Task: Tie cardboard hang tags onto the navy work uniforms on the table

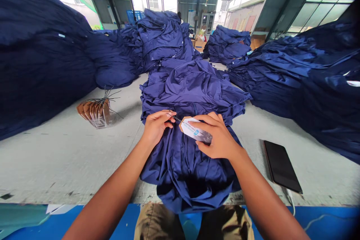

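Observation:
A navy blue garment (185,165) lies on the grey table (67,157) in front of me, on top of a stack of the same garments (194,86). My right hand (218,137) holds a white and brown paper hang tag (194,130) against the cloth, fingers curled round it. My left hand (156,125) pinches the tag's thin string (176,119) at the garment, fingertips pressed together.
A bundle of brown hang tags (95,111) with black strings stands left on the table. A dark phone (281,165) with a white cable lies at the right. Large heaps of navy garments (309,82) surround the table on both sides and at the back.

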Available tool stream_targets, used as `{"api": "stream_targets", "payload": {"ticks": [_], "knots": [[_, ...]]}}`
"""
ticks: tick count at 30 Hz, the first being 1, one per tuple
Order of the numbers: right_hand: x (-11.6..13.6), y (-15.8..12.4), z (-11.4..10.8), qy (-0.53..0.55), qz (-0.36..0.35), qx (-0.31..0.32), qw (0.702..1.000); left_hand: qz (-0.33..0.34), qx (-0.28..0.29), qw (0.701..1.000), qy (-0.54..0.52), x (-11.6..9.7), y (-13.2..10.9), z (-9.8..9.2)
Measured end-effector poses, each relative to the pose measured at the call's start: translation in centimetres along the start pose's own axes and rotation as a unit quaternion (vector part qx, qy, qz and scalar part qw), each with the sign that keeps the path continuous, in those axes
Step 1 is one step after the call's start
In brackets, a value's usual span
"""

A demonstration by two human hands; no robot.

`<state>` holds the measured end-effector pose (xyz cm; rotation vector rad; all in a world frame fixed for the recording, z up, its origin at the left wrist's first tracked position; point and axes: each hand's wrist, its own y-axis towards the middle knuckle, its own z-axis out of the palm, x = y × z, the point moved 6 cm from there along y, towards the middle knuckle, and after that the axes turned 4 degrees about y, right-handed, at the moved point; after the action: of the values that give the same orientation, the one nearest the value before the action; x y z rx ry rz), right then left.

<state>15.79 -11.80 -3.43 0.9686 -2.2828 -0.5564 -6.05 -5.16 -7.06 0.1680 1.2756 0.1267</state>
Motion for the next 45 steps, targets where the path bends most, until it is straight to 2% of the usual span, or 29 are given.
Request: {"api": "stream_targets", "payload": {"ticks": [7,9,13,17,20,28,33,38,42,45], "knots": [[-0.7,-0.4,-0.3,0.058,0.001,0.094,0.994,0.016,0.085,0.995,0.054,-0.1,-0.3,1.0],[-0.9,-0.1,-0.6,0.092,0.014,0.056,0.994,0.038,0.114,0.99,0.077,-0.3,-0.7,1.5],[-1.5,0.9,-0.4,0.193,0.068,-0.077,0.976,0.073,0.19,0.969,0.136,-0.5,-1.4,3.0],[-1.8,1.6,1.5,0.272,0.116,-0.102,0.95,0.109,0.264,0.934,0.214,-0.6,-1.9,4.3],[-1.7,1.8,2.5,0.306,0.117,-0.1,0.939,0.14,0.263,0.917,0.265,-0.7,-2.0,4.6],[-2.5,1.6,3.3,0.331,0.116,-0.092,0.932,0.167,0.257,0.911,0.274,-0.3,-2.5,4.8],[-3.4,1.5,3.8,0.325,0.124,-0.067,0.935,0.243,0.245,0.883,0.319,-0.5,-2.6,4.8],[-4.4,1.4,4.4,0.316,0.155,-0.055,0.934,0.286,0.222,0.86,0.359,-1.0,-2.6,4.9],[-4.7,1.4,4.5,0.304,0.174,-0.072,0.934,0.299,0.243,0.837,0.388,-1.5,-3.1,4.9],[-5.3,1.3,4.4,0.324,0.216,-0.087,0.917,0.304,0.255,0.845,0.359,-2.1,-3.1,4.4]]}}
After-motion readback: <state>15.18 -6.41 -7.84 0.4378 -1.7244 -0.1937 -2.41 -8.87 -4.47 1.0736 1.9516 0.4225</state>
